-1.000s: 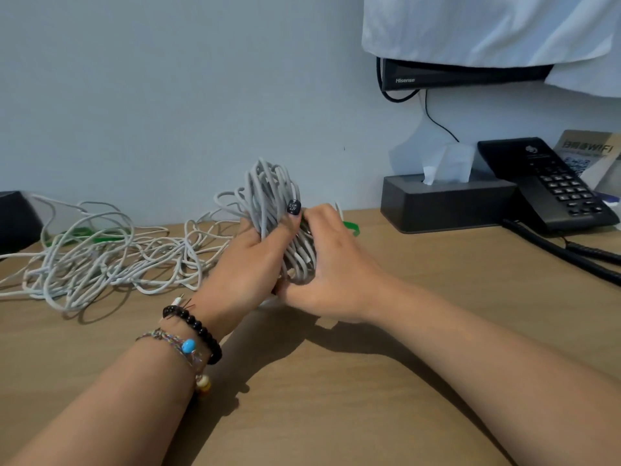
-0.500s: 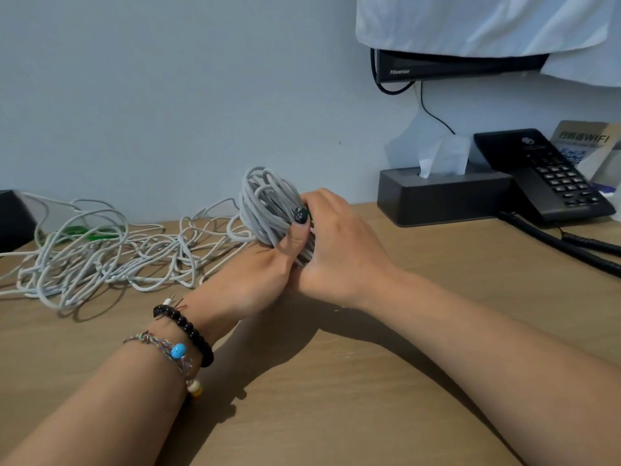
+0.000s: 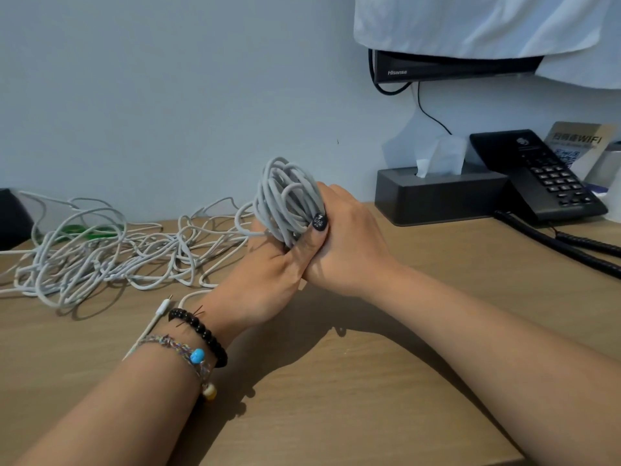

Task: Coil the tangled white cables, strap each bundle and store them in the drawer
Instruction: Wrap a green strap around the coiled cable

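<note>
Leftmost, against the wall and well to the left of the coiled bundle (image 3: 285, 200), a dark object (image 3: 11, 218) sits cut off by the frame edge on the wooden desk (image 3: 386, 381). Next comes the tangled cable (image 3: 100, 253), a loose sprawl of pale grey-white loops lying flat on the desk, with something green (image 3: 82, 230) showing through its far side; one strand runs from the heap up into the bundle, and a thin plug end (image 3: 161, 311) lies on the desk just below the heap, beside the left wrist. That wrist wears a black bead bracelet (image 3: 201, 331) and a braided bracelet (image 3: 181, 351) with a blue bead. The left hand (image 3: 265, 284) grips the bundle from below, its thumb with a dark painted nail pressed across the strands. The bundle itself is a tight oval skein of many rounds of the same greyish-white cord, held upright above the desk, its top rounds fanned slightly apart. The right hand (image 3: 349, 243) wraps around the bundle's right side, fingers curled behind it and touching the left thumb. Right of the bundle stand a dark tissue box (image 3: 437, 196), then a black desk phone (image 3: 537, 176) with its coiled cord (image 3: 564, 247), and a WiFi sign (image 3: 578, 142). Above them hangs a screen (image 3: 450, 67) draped in white cloth (image 3: 487, 25).
</note>
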A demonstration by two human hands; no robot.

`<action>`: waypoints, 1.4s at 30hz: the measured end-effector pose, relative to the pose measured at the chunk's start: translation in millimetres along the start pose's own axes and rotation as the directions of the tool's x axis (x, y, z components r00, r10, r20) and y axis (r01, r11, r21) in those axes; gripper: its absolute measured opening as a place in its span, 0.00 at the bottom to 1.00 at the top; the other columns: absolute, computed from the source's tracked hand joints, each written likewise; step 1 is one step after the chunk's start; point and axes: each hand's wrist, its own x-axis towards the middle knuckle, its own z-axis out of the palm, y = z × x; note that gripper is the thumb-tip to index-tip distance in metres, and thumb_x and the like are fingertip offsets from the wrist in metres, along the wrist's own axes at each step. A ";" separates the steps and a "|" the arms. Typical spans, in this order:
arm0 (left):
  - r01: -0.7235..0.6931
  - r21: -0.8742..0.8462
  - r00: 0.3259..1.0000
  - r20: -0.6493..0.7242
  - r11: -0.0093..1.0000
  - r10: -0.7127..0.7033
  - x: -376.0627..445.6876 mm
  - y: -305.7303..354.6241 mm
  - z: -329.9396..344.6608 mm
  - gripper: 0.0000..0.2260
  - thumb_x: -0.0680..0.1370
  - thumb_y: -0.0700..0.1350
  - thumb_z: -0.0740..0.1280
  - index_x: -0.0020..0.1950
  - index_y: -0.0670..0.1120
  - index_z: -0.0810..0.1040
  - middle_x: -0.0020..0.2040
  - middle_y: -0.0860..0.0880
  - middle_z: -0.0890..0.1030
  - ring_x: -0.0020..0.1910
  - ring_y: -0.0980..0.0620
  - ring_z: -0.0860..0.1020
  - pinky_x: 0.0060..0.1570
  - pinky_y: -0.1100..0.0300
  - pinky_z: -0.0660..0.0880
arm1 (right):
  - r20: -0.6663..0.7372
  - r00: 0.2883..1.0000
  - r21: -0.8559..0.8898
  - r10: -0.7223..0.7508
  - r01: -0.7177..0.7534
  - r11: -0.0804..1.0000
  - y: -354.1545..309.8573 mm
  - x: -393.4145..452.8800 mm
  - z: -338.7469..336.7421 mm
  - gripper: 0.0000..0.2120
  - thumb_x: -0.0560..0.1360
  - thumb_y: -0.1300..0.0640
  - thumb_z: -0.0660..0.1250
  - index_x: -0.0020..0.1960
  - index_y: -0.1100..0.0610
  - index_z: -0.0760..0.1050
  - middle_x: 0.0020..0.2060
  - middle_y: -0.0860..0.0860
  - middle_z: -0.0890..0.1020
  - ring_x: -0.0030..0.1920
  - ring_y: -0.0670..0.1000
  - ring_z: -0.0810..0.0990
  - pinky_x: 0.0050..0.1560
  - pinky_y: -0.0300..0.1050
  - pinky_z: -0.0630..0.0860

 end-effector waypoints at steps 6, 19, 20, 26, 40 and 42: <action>-0.068 -0.096 0.990 -0.127 0.993 0.055 -2.9 4.8 1.1 0.19 0.75 0.62 0.62 0.60 0.55 0.77 0.58 0.59 0.80 0.57 0.69 0.75 0.53 0.78 0.68 | 0.049 0.998 0.032 0.036 -0.038 0.999 -9.0 0.7 -10.5 0.12 0.66 0.53 0.67 0.48 0.54 0.75 0.38 0.47 0.76 0.36 0.45 0.73 0.33 0.33 0.69; -0.216 -0.036 0.941 -0.276 0.976 0.198 -3.2 1.0 -15.4 0.10 0.79 0.52 0.63 0.45 0.52 0.83 0.40 0.56 0.84 0.43 0.58 0.81 0.46 0.64 0.74 | 0.393 0.902 0.602 0.177 -0.398 0.692 2.8 2.6 -38.6 0.14 0.62 0.61 0.67 0.46 0.63 0.75 0.37 0.52 0.77 0.42 0.51 0.76 0.45 0.48 0.76; -0.216 -0.028 0.927 -0.319 0.976 0.196 -3.1 1.5 -14.3 0.09 0.78 0.49 0.63 0.43 0.53 0.82 0.36 0.54 0.82 0.39 0.56 0.80 0.42 0.58 0.75 | 0.394 0.902 0.592 0.176 -0.396 0.702 2.3 2.5 -38.6 0.14 0.62 0.60 0.67 0.46 0.64 0.75 0.37 0.52 0.76 0.41 0.50 0.75 0.45 0.47 0.75; -0.282 0.045 0.868 -0.412 0.958 0.275 -3.8 4.0 -14.0 0.06 0.76 0.47 0.66 0.43 0.46 0.81 0.35 0.37 0.77 0.35 0.36 0.72 0.31 0.42 0.72 | 0.373 0.920 0.533 0.121 -0.319 0.784 -6.8 2.4 -43.8 0.07 0.64 0.60 0.68 0.40 0.60 0.75 0.30 0.52 0.74 0.34 0.45 0.73 0.36 0.37 0.73; -0.193 0.179 0.885 -0.393 0.965 0.250 -1.5 -0.2 -12.9 0.08 0.76 0.48 0.66 0.44 0.46 0.82 0.27 0.46 0.75 0.26 0.55 0.66 0.28 0.60 0.63 | 0.125 0.971 0.356 0.206 -0.237 0.904 2.0 8.8 -41.4 0.12 0.66 0.61 0.72 0.32 0.53 0.69 0.22 0.43 0.71 0.25 0.42 0.68 0.29 0.31 0.66; -0.189 0.172 0.904 -0.355 0.967 0.240 -2.5 1.3 -11.2 0.09 0.76 0.48 0.66 0.50 0.48 0.84 0.30 0.47 0.79 0.27 0.53 0.72 0.27 0.56 0.70 | 0.085 0.971 0.254 0.223 -0.238 0.938 3.5 8.6 -35.9 0.10 0.67 0.60 0.72 0.34 0.53 0.71 0.25 0.45 0.75 0.27 0.44 0.72 0.29 0.37 0.70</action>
